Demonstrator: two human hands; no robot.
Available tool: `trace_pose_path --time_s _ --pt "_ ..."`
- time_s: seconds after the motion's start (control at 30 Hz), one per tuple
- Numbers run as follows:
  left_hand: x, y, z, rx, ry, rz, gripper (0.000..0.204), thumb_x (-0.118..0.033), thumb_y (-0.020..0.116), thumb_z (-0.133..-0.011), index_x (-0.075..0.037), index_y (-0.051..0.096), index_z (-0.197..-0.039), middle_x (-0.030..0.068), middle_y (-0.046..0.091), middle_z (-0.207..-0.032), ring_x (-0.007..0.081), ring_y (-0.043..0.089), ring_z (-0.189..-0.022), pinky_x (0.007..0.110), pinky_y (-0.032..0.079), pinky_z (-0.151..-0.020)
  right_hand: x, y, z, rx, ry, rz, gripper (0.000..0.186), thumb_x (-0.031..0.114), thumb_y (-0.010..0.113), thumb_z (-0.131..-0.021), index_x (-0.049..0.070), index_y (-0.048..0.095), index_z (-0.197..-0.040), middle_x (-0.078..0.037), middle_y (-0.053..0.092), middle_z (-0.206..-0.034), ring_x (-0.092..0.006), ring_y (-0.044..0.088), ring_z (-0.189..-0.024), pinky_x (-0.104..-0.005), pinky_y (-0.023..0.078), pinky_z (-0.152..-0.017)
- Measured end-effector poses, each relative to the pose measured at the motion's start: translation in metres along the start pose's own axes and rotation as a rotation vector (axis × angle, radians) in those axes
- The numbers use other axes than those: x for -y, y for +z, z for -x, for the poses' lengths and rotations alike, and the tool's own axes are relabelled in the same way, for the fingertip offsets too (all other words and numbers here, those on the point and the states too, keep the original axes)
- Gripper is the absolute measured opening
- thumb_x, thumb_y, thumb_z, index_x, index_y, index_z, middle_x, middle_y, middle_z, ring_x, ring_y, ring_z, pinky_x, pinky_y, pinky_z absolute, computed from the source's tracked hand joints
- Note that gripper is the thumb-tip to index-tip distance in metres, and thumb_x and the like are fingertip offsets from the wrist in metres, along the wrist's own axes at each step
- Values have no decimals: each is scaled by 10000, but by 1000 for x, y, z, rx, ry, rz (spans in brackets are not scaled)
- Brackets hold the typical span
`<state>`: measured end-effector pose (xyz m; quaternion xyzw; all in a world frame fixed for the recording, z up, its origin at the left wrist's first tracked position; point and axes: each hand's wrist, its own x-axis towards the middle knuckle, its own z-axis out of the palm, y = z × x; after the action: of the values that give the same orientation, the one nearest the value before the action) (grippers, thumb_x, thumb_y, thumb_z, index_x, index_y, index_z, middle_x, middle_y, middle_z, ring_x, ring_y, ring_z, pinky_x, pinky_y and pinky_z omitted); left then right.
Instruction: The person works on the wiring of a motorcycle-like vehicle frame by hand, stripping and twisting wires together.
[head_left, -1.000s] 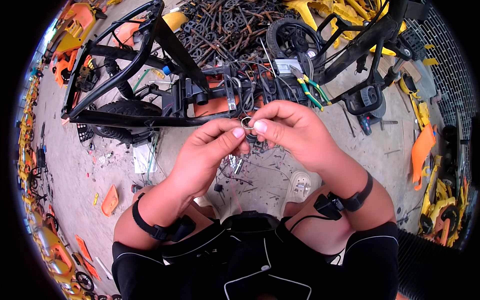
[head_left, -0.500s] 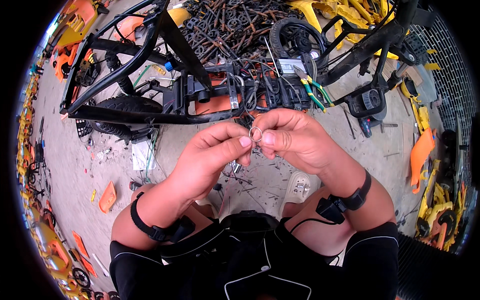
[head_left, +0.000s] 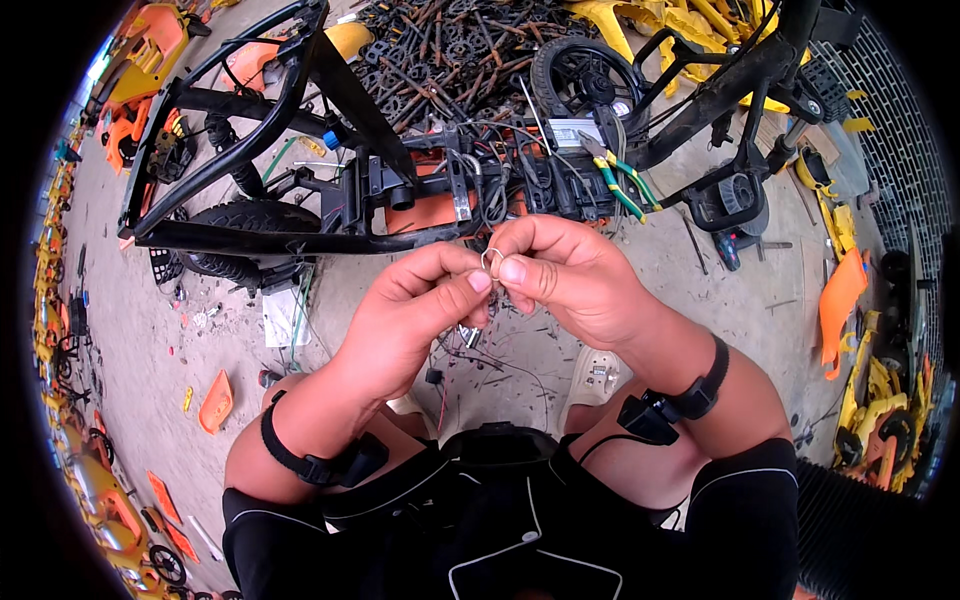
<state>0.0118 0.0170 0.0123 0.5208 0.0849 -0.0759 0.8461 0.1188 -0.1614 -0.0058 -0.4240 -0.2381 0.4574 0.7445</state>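
A thin, pale metal wire loop (head_left: 485,258) is pinched between my two hands, in front of the black bike frame (head_left: 285,236). My left hand (head_left: 405,305) grips its left side between thumb and forefinger. On its other side, my right hand (head_left: 580,285) holds it with the thumb against the bent fingers. The fingertips nearly meet and cover the loop's lower part. Beyond my right hand, pliers with green and yellow handles (head_left: 622,180) lie across the frame's parts, beside a silver box (head_left: 576,132) with cables.
Behind the frame lies a heap of rusty cranks and rods (head_left: 450,60). Yellow body panels (head_left: 700,30) are piled at the far right. An orange panel (head_left: 845,300) stands near the right wall, and a small orange piece (head_left: 216,402) lies on the floor left.
Both hands have shifted slightly left, still pinching the wire loop. The loop showed as a round ring before; now it looks narrower, with its upper part parted or tilted.
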Motion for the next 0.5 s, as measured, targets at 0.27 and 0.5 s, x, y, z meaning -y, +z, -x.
trace_pose_path --time_s 0.27,0.5 --pt "-4 4 2 -112 142 -253 106 -119 677 -942 -29 653 -993 -9 619 -833 60 556 -778 227 452 -694 26 -3 2 -163 -42 336 259 228 631 -978 24 640 -1137 -16 632 -984 -82 582 -851 -240 484 -719" --pt "1 7 1 -138 240 -488 75 -84 690 -923 -17 658 -934 -18 624 -811 53 535 -750 233 457 -690 32 13 7 -242 -516 1157 156 107 750 -839 39 690 -966 -79 642 -913 -224 640 -834 -308 519 -709"
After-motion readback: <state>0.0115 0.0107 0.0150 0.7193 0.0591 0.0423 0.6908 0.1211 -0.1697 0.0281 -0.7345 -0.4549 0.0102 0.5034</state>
